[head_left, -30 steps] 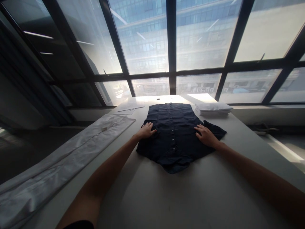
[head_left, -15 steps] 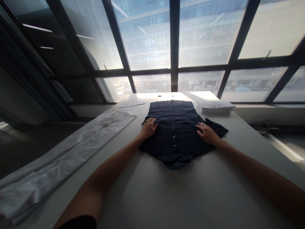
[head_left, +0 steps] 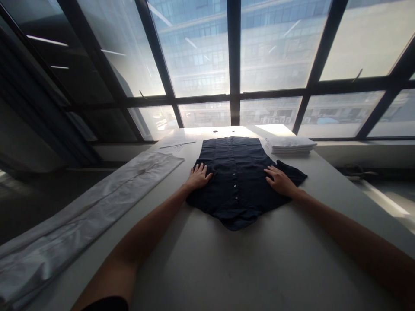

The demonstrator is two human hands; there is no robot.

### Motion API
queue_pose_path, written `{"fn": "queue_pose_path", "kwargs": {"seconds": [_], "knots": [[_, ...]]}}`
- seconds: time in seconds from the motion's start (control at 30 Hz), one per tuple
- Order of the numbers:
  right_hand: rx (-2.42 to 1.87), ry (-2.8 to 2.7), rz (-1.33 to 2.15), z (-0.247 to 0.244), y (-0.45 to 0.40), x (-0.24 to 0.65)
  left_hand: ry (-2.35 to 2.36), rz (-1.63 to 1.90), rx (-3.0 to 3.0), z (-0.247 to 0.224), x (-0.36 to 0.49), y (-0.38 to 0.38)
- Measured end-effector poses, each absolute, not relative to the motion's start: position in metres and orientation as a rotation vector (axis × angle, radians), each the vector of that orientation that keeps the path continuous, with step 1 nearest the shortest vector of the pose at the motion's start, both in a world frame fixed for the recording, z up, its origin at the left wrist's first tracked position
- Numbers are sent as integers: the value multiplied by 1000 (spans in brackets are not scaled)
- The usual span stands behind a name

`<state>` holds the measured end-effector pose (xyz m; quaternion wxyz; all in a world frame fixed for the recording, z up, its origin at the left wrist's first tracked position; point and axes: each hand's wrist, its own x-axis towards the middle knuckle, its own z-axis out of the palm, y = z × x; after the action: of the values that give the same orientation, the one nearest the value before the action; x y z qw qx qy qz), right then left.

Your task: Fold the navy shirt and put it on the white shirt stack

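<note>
A dark navy button-up shirt (head_left: 234, 166) lies spread on the white table (head_left: 207, 263), its row of buttons facing up and its curved hem toward me. On the shirt's left edge rests my left hand (head_left: 197, 176), palm down with fingers spread. My right hand (head_left: 279, 179) lies flat on the right side of the shirt, fingers stretched out. Beyond the right hand, part of a sleeve (head_left: 292, 172) sticks out to the right. The shirt's collar is not visible at the far end.
White garments in clear-looking covering (head_left: 94, 216) stretch along the table's left edge. A stack of folded white cloth (head_left: 290, 145) stands at the far right, and white sheets (head_left: 173, 144) lie at the far left. Large windows (head_left: 272, 47) rise behind the table.
My left hand has shifted slightly down the shirt's left edge, and its fingers are more spread. My right hand stays in nearly the same place on the shirt. The view has turned slightly.
</note>
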<state>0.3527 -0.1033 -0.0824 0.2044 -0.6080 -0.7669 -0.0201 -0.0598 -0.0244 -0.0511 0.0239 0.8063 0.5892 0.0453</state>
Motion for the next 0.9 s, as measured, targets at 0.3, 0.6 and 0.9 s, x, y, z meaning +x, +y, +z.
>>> {"fn": "queue_pose_path", "kwargs": {"seconds": [0.3, 0.6, 0.9], "knots": [[-1680, -2142, -31, -82, -103, 352, 1512, 95, 2648, -53, -39, -46], [-1651, -2110, 21, -86, -100, 355, 1983, 121, 2376, -48, -59, -29], [-1668, -2119, 27, -84, -101, 353, 1804, 194, 2556, -43, -50, -37]]}}
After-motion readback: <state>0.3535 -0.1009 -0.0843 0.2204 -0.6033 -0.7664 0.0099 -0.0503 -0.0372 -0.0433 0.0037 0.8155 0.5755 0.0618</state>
